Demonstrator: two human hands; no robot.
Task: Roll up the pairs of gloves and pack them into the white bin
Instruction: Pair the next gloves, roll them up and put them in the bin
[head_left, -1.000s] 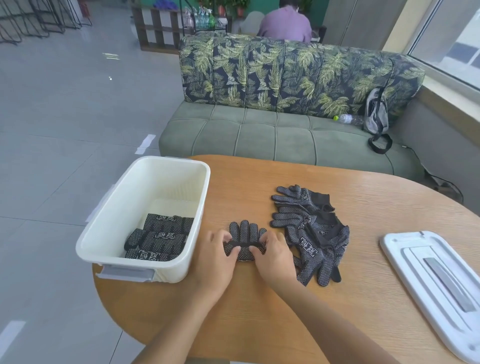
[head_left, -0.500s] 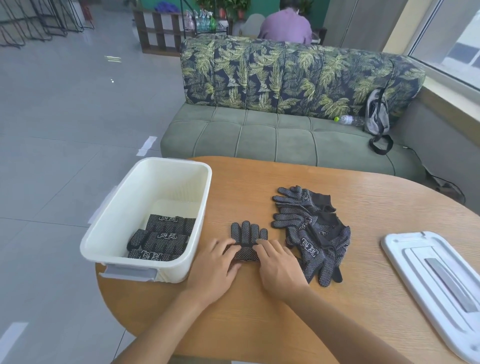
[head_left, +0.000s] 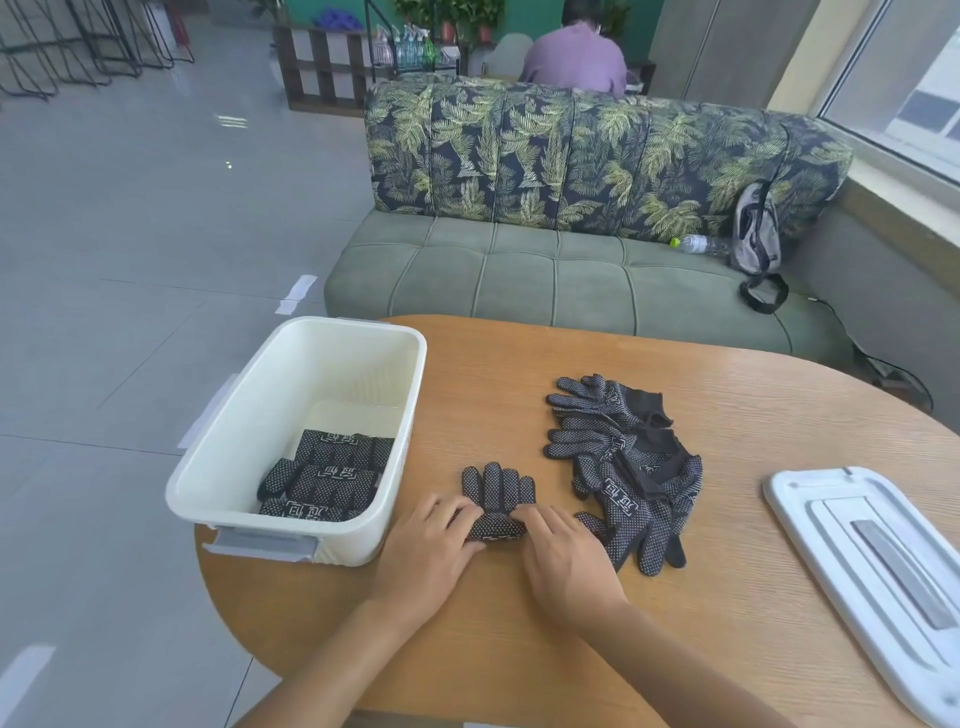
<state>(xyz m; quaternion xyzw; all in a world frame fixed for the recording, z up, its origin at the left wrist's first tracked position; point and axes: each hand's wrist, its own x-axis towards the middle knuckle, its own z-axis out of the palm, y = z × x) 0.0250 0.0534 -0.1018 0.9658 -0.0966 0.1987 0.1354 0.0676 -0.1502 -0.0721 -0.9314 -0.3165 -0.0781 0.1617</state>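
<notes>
Both hands, left and right, fingers curled pinching half-rolled glove pair between them, beside white bin

White printed marks show on the loose gloves and the rolled gloves; none is legible

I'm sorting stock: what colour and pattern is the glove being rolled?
Black with small white dots; the glove shows best in the head view.

Dotted knit cloth gloves, matt wood-grain table, smooth plastic bin.
</notes>
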